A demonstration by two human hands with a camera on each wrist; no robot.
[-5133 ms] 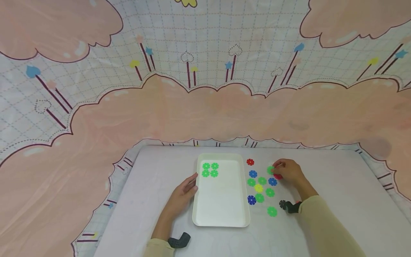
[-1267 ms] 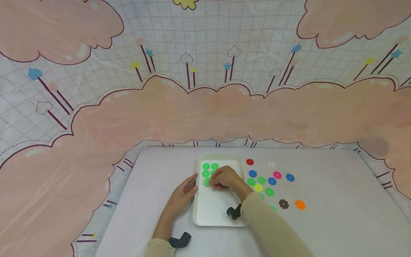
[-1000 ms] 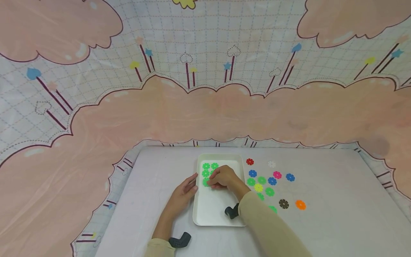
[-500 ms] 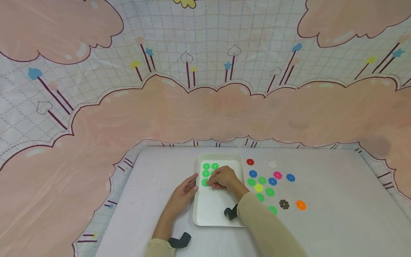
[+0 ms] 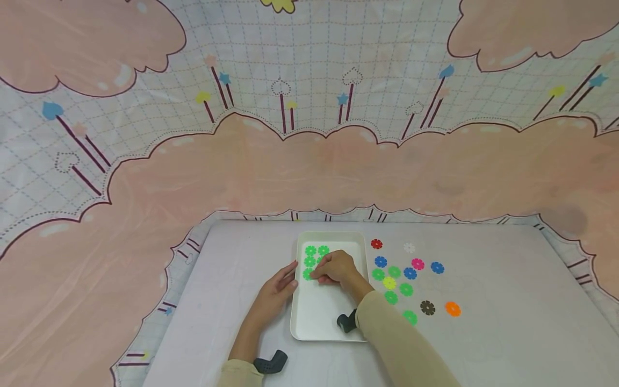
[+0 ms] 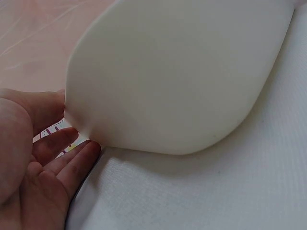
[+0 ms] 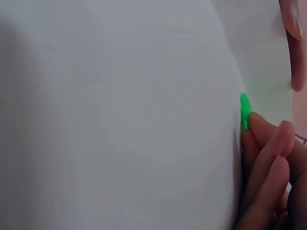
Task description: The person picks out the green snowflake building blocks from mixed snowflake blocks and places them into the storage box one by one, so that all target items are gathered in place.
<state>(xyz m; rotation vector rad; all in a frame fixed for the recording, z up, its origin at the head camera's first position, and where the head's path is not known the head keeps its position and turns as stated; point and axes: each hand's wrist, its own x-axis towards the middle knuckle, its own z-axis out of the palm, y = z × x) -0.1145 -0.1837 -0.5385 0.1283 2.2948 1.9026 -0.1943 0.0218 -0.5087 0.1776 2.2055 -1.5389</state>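
My right hand (image 5: 338,267) pinches a green snowflake building disc (image 5: 307,274) between thumb and fingertips. It lies in the third row inside the white tray (image 5: 333,322), at the left side. In the right wrist view the same disc (image 7: 245,109) shows edge-on, touching the tray floor. Above it sit several green discs (image 5: 310,250) in two columns, one partly covered by my right hand. My left hand (image 5: 272,295) rests its fingertips and thumb on the tray's left edge. In the left wrist view, fingers (image 6: 76,165) touch the outer wall (image 6: 158,105), fairly straight.
Right of the tray several loose discs lie flat on the white table (image 5: 522,301). Among them are green (image 5: 406,289), blue (image 5: 437,267), yellow (image 5: 389,282), red (image 5: 376,244), pink (image 5: 418,264), white (image 5: 409,248), dark brown (image 5: 427,307) and orange (image 5: 452,308) ones.
My right hand took a green disc from the loose group and carried it left into the tray. Over the last second the disc shifted slightly left. My left hand stayed at the edge.
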